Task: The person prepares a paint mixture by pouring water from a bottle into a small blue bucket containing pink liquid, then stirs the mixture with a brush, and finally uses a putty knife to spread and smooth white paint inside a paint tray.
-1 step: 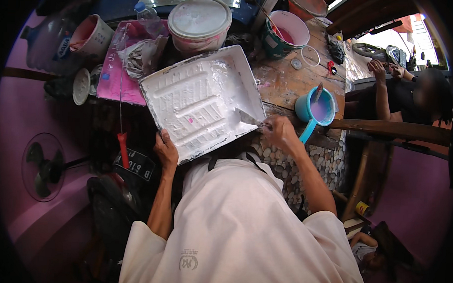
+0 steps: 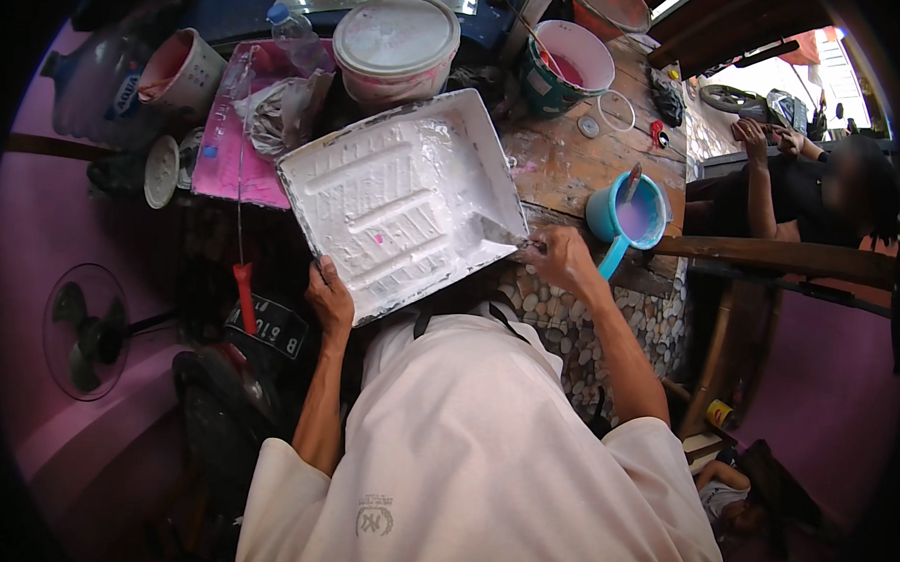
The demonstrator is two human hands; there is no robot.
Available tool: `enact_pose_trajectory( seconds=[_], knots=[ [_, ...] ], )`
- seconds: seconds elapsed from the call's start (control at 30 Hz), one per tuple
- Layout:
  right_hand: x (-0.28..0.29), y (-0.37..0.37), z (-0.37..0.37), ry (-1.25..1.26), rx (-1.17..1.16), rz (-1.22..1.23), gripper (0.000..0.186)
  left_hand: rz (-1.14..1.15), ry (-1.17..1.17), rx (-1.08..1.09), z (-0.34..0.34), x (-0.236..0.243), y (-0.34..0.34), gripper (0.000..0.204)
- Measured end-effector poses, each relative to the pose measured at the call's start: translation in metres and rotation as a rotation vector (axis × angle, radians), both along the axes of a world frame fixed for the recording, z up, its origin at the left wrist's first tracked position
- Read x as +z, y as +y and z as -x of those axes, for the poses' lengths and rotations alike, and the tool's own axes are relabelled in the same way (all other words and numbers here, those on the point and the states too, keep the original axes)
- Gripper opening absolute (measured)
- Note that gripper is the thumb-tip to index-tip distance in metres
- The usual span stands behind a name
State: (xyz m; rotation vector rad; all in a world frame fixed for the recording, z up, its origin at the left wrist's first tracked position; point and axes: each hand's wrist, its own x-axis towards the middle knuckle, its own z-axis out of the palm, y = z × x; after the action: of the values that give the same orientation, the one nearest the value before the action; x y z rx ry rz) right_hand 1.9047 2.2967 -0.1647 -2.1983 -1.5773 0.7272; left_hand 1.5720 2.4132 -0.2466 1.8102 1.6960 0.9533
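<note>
A white paint tray (image 2: pixel 374 199), ribbed and coated with wet white paint, lies tilted in front of me. My left hand (image 2: pixel 331 295) grips its near left rim, thumb on top. My right hand (image 2: pixel 565 260) is closed round the handle of a scraper (image 2: pixel 493 233), whose flat blade rests inside the tray by its right wall. Most of the scraper's handle is hidden by my fingers. Just right of that hand, a turquoise dipper (image 2: pixel 616 212) holds lilac liquid and a brush (image 2: pixel 632 183).
A lidded white bucket (image 2: pixel 397 46) stands behind the tray. A pink tray (image 2: pixel 238 175) with a crumpled bag is at left, above a red-handled roller frame (image 2: pixel 243 284). A green pail (image 2: pixel 566 67) sits on the wooden table (image 2: pixel 548 170). Another person (image 2: pixel 800 189) is at right.
My right hand has shifted slightly, with the scraper blade now lower and closer to the tray's right wall. My left hand and the tray stay in place.
</note>
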Motion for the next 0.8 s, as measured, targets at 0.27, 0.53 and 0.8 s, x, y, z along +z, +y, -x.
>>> enact_pose_trajectory(
  seconds=[0.27, 0.53, 0.8],
  knots=[
    [-0.010, 0.004, -0.017, 0.106, 0.081, -0.025, 0.021, 0.036, -0.030, 0.003, -0.002, 0.002, -0.001, 0.037],
    [0.013, 0.035, -0.013, 0.040, 0.235, 0.120, 0.022, 0.016, -0.034, 0.010, -0.002, 0.005, -0.001, 0.037],
    [0.016, 0.043, -0.016, 0.039, 0.195, 0.226, 0.025, 0.040, -0.007, 0.011, 0.000, 0.002, -0.002, 0.037]
  ],
)
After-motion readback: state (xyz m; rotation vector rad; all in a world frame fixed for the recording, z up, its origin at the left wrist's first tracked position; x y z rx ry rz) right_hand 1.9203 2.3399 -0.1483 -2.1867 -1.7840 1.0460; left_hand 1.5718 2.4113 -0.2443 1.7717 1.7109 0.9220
